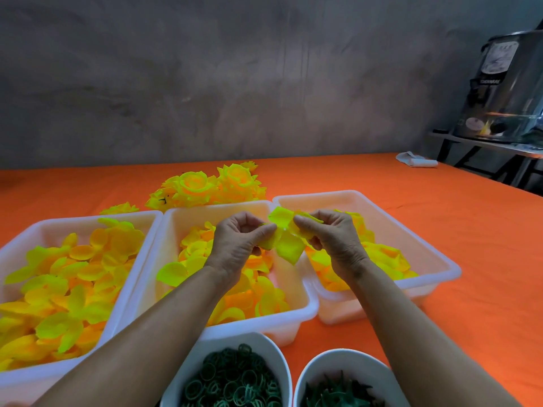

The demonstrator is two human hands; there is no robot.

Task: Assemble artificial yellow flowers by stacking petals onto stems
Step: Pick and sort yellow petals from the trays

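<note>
Both hands work over the middle of 3 white rectangular plastic tubs (pixel 188 289), above the gap between it and the right-hand tub. The left hand (pixel 238 245) is curled, its thumb and fingertips pinching the left edge of a floppy yellow fabric petal piece (pixel 286 240). The right hand (pixel 332 239) is curled too, pinching the same piece from the right. The piece hangs in the air between them, touching nothing else.

The main risk, as I judge it, is the thin fabric slipping out of 1 pinch, because each grip catches only an edge; the piece would then fall among the loose yellow petals (pixel 73 289) below and be hard to tell apart. Pulling the 2 hands apart too hard could also crease or tear it at the centre. No stem is visible in either hand, and I cannot tell whether 1 is hidden behind the fingers; if the centre hole is missed, the layer would sit crooked.

The piece stretches roughly left to right between the hands, with 1 lobe pointing up and away toward the finished yellow flowers (pixel 211 186) on the orange cloth (pixel 440 230), and another lobe drooping down toward the person.
</note>
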